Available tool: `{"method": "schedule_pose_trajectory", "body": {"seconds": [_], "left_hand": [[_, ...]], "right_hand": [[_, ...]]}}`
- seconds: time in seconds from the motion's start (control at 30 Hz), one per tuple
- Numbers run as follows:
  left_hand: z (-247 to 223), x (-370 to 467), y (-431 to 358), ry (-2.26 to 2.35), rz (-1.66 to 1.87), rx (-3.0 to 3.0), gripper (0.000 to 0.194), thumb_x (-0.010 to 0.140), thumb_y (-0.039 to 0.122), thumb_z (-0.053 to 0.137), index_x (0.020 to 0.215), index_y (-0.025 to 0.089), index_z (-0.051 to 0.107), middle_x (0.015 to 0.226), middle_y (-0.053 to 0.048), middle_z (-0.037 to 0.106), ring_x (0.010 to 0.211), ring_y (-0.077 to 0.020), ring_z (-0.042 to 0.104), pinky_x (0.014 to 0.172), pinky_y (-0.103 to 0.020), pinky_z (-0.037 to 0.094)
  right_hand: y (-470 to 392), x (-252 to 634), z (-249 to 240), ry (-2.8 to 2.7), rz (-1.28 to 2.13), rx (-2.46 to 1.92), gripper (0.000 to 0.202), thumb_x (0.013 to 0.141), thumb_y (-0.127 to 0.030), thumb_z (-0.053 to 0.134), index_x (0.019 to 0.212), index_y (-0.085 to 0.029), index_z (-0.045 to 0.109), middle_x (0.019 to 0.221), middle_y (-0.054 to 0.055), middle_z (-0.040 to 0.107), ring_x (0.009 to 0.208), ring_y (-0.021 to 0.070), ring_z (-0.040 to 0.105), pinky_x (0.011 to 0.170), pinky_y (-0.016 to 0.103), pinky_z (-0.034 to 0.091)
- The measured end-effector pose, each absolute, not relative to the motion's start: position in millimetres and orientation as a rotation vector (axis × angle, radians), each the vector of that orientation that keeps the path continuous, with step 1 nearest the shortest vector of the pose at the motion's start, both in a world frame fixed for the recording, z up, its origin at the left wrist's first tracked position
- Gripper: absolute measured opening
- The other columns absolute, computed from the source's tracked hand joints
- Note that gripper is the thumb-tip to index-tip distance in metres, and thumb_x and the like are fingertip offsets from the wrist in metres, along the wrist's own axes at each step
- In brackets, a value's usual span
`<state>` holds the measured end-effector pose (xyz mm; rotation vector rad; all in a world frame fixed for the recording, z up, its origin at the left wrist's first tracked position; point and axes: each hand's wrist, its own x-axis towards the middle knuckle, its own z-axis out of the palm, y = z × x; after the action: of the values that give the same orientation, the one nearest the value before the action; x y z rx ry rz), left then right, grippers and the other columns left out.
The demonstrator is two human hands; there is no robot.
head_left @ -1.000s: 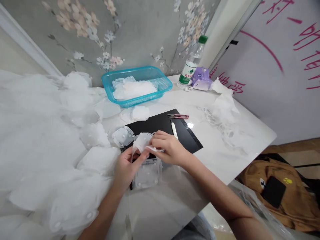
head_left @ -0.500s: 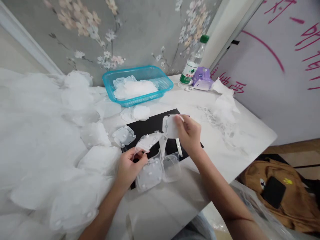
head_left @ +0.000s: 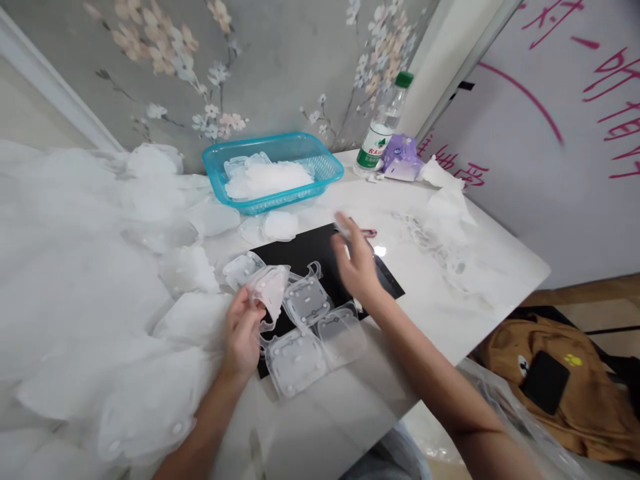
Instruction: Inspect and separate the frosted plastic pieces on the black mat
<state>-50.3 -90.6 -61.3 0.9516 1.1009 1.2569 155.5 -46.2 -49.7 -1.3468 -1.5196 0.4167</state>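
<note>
left hand [head_left: 243, 330] pinches translucent pad [head_left: 271, 291] | right hand [head_left: 356, 262] spread, empty (blurred) | risk: it may knock the loose pads [head_left: 306, 301] off the black mat [head_left: 320, 253]

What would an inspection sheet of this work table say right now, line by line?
Surface: white table with a black mat near its middle.
Job's things: clear plastic pieces lie on the mat's near edge; one thin clear piece is in the left hand.
Clutter: blue basket of white pieces, water bottle, purple box, crumpled tissue, heaps of white pieces on the left.
Hands: left hand grips the thin piece; right hand is open and blurred above the mat.
Cables: nothing seen.
Surroundings: flowered wall behind; brown bag on the floor.
</note>
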Motion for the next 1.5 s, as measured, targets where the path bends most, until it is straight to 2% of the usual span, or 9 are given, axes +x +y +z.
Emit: {"method": "schedule_pose_trajectory", "body": {"seconds": [0.13, 0.33, 0.57, 0.73, 0.93, 1.07, 1.17, 1.33, 1.5], "left_hand": [[-56, -49, -90, 0.996, 1.209, 0.917, 0.030, 0.073, 0.031, 0.066, 0.097, 0.017, 0.054, 0.092, -0.005, 0.064, 0.091, -0.0188, 0.062, 0.077, -0.024, 0.047], [-59, -45, -91, 0.931, 1.175, 0.977, 0.060, 0.068, 0.017, 0.077, 0.115, 0.027, 0.041, 0.124, -0.003, 0.058, 0.115, -0.0166, 0.057, 0.094, -0.025, 0.046], [-60, -46, -87, 1.150, 1.235, 0.760, 0.037, 0.069, 0.036, 0.076, 0.097, 0.017, 0.059, 0.088, -0.002, 0.068, 0.075, -0.0137, 0.067, 0.066, -0.020, 0.052], [-61, -46, -85, 1.191, 1.289, 0.681, 0.036, 0.062, 0.039, 0.081, 0.083, 0.014, 0.066, 0.078, -0.002, 0.068, 0.069, -0.0104, 0.063, 0.064, -0.018, 0.051], [-64, -44, -86, 1.224, 1.333, 0.656, 0.032, 0.064, 0.039, 0.080, 0.082, 0.014, 0.068, 0.080, -0.001, 0.069, 0.078, -0.0106, 0.063, 0.071, -0.018, 0.051], [-62, -43, -87, 1.194, 1.343, 0.678, 0.033, 0.061, 0.030, 0.083, 0.085, 0.015, 0.067, 0.086, -0.001, 0.068, 0.085, -0.0119, 0.063, 0.079, -0.021, 0.051], [-61, -44, -87, 1.172, 1.361, 0.691, 0.038, 0.061, 0.028, 0.083, 0.092, 0.017, 0.064, 0.092, -0.001, 0.068, 0.089, -0.0138, 0.063, 0.077, -0.022, 0.052], [-63, -46, -85, 1.156, 1.387, 0.641, 0.045, 0.063, 0.034, 0.082, 0.100, 0.020, 0.059, 0.096, -0.001, 0.066, 0.092, -0.0156, 0.063, 0.077, -0.025, 0.053], [-62, -44, -85, 1.227, 1.428, 0.615, 0.043, 0.064, 0.032, 0.082, 0.099, 0.020, 0.059, 0.098, 0.000, 0.066, 0.093, -0.0135, 0.063, 0.079, -0.023, 0.053]], "right_hand": [[-51, 135, -54, -2.083, 0.617, -1.465, 0.051, 0.092, -0.030, 0.049, 0.140, -0.016, 0.040, 0.152, 0.018, 0.028, 0.142, 0.0354, 0.021, 0.108, 0.065, 0.021], [-61, 127, -44, -2.290, 0.555, -1.155, 0.045, 0.092, -0.033, 0.053, 0.134, -0.019, 0.048, 0.146, 0.013, 0.041, 0.137, 0.0281, 0.033, 0.108, 0.053, 0.031], [-56, 165, -26, -2.013, 0.286, -1.872, 0.042, 0.086, -0.027, 0.061, 0.123, -0.012, 0.052, 0.127, 0.018, 0.056, 0.120, 0.0289, 0.051, 0.097, 0.042, 0.042], [-60, 187, -16, -1.751, 0.579, -2.616, 0.047, 0.092, -0.039, 0.046, 0.128, -0.009, 0.042, 0.106, 0.020, 0.064, 0.097, 0.0351, 0.062, 0.072, 0.039, 0.045], [-65, 178, -11, -2.027, 0.757, -2.293, 0.049, 0.087, -0.028, 0.050, 0.134, -0.019, 0.038, 0.080, 0.008, 0.066, 0.071, 0.0243, 0.061, 0.056, 0.027, 0.033], [-63, 177, -13, -2.077, 0.757, -2.149, 0.038, 0.080, -0.010, 0.042, 0.113, -0.022, 0.058, 0.067, 0.003, 0.060, 0.060, 0.0173, 0.053, 0.054, 0.025, 0.030], [-60, 183, -16, -1.951, 0.684, -2.044, 0.022, 0.079, -0.013, 0.043, 0.083, -0.018, 0.064, 0.064, 0.002, 0.058, 0.057, 0.0146, 0.050, 0.055, 0.025, 0.033], [-59, 190, -18, -1.656, 0.609, -1.622, 0.024, 0.071, -0.014, 0.057, 0.094, -0.018, 0.063, 0.075, 0.000, 0.061, 0.064, 0.0133, 0.055, 0.055, 0.022, 0.042], [-63, 182, -12, -1.470, 0.173, -1.508, 0.022, 0.077, -0.035, 0.068, 0.069, -0.018, 0.057, 0.057, -0.003, 0.049, 0.051, 0.0097, 0.042, 0.050, 0.024, 0.037]]}}
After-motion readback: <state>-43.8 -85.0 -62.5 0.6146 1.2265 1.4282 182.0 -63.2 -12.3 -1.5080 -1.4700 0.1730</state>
